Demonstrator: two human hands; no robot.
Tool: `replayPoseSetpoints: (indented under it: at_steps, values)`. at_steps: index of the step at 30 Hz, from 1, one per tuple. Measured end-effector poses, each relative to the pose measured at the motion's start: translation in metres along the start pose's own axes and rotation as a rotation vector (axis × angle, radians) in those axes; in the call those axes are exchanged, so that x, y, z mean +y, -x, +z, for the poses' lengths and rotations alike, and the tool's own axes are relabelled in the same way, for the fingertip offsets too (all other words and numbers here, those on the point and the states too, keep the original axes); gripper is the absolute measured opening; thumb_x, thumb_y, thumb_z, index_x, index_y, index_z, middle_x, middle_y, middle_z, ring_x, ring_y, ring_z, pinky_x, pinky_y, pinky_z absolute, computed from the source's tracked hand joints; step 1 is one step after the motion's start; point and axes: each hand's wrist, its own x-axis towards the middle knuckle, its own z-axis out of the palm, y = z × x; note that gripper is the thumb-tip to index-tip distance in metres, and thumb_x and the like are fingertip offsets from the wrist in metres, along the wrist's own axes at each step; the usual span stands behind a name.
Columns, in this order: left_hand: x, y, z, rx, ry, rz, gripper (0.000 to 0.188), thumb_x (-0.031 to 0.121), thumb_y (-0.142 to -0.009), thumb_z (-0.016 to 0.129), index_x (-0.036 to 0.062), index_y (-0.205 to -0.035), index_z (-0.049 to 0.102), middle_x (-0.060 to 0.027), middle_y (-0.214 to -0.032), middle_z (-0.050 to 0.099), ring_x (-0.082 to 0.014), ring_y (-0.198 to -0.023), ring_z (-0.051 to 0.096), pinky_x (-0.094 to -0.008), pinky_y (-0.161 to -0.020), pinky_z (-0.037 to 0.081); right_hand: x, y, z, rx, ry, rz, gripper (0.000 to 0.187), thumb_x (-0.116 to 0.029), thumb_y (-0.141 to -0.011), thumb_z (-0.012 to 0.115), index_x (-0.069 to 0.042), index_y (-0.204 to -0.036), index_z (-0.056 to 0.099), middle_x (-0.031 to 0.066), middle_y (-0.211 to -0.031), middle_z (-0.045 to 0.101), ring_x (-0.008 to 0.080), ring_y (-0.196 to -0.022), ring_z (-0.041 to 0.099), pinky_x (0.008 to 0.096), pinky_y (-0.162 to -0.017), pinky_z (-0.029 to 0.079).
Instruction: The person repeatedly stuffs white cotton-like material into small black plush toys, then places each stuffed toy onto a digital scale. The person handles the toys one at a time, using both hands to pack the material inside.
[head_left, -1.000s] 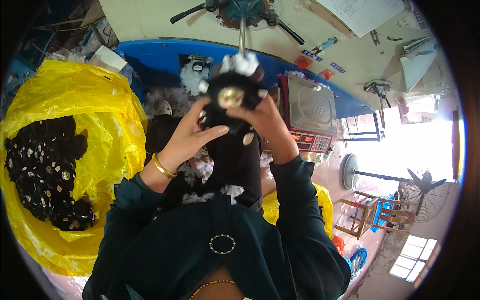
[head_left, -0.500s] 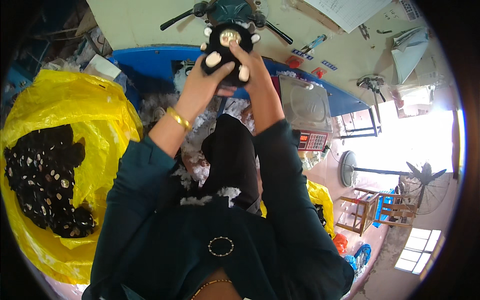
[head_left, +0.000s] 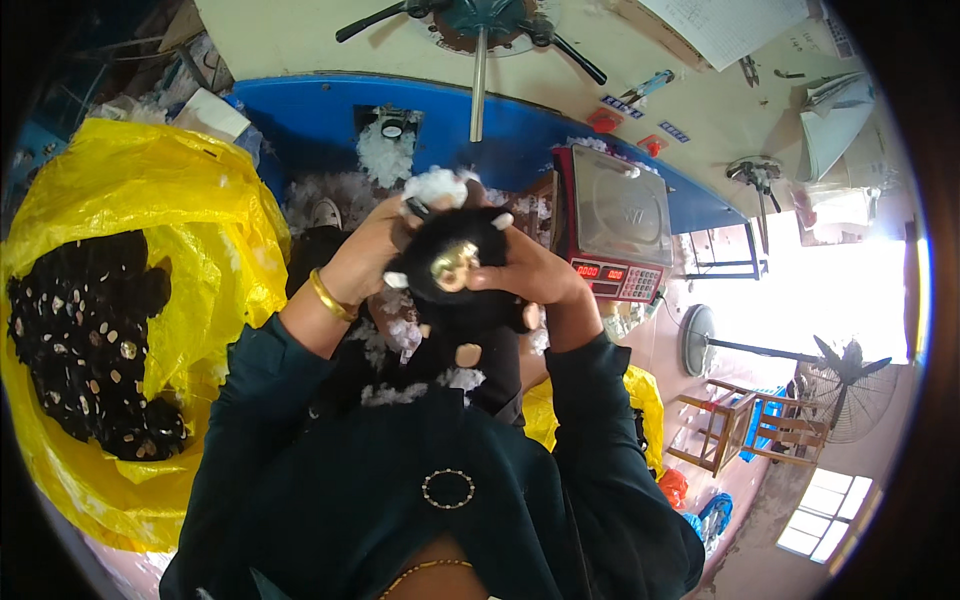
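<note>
Before the blue bench (head_left: 300, 110), both hands, left hand (head_left: 375, 250) and right hand (head_left: 525, 270), clutch a black plush toy (head_left: 455, 270)

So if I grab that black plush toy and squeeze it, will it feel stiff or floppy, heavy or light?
Probably soft and squashy: the black plush toy bulges between the left hand and right hand, with white stuffing poking out on top. Likely light for its size, being fluff-filled. Loose tufts may shed when squeezed.
</note>
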Motion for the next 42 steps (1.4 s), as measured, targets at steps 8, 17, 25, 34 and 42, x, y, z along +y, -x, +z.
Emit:
replayPoseSetpoints:
  at_steps: [8, 17, 25, 34, 42]
  values:
    - [0.009, 0.014, -0.082, 0.183, -1.729, 0.691, 0.057, 0.006, -0.073, 0.073, 0.0069, -0.126, 0.053, -0.0146, -0.113, 0.060, -0.0265, -0.091, 0.062, -0.0352, -0.075, 0.052, 0.072, 0.166, -0.071, 0.504, 0.957, 0.609, 0.058, -0.042, -0.078, 0.071, -0.006, -0.122, 0.057, 0.0211, -0.110, 0.063, 0.0331, -0.103, 0.061, 0.0413, -0.087, 0.047]
    - [0.104, 0.185, -0.268, 1.477, -1.436, 0.967, 0.036, -0.017, -0.065, 0.051, 0.0045, -0.090, 0.063, -0.0096, -0.096, 0.060, -0.0233, -0.083, 0.060, -0.0297, -0.074, 0.049, 0.226, 0.349, -0.083, 0.610, 1.119, 1.102, 0.038, -0.036, -0.081, 0.065, -0.003, -0.100, 0.065, 0.0146, -0.089, 0.065, 0.0272, -0.079, 0.063, 0.0416, -0.070, 0.048]
    - [0.102, 0.239, -0.302, 1.374, -1.917, 0.046, 0.050, 0.005, -0.069, 0.068, 0.0083, -0.118, 0.056, -0.0132, -0.118, 0.056, -0.0368, -0.108, 0.053, -0.0422, -0.089, 0.047, 0.177, 0.208, -0.162, 0.528, 1.054, 0.284, 0.025, -0.024, -0.082, 0.066, -0.003, -0.096, 0.065, 0.0111, -0.081, 0.067, 0.0226, -0.072, 0.063, 0.0435, -0.065, 0.048]
    - [0.070, 0.155, -0.073, 0.316, -1.723, 0.839, 0.035, -0.015, -0.062, 0.057, 0.0051, -0.090, 0.061, -0.0104, -0.109, 0.063, -0.0312, -0.110, 0.058, -0.0398, -0.092, 0.046, 0.026, -0.067, 0.058, -0.185, -0.305, 0.010, 0.050, -0.034, -0.097, 0.050, 0.006, -0.128, 0.048, 0.0167, -0.118, 0.061, 0.0219, -0.101, 0.062, 0.0323, -0.086, 0.050]
    - [0.027, 0.104, -0.027, 0.463, -1.049, 0.769, 0.041, 0.015, -0.087, 0.064, 0.0018, -0.123, 0.052, -0.0116, -0.114, 0.059, -0.0264, -0.108, 0.057, -0.0355, -0.096, 0.044, 0.037, -0.082, 0.072, 0.442, -0.005, -0.065, 0.046, -0.033, -0.095, 0.058, 0.005, -0.121, 0.050, 0.0079, -0.109, 0.058, 0.0130, -0.096, 0.054, 0.0296, -0.086, 0.042]
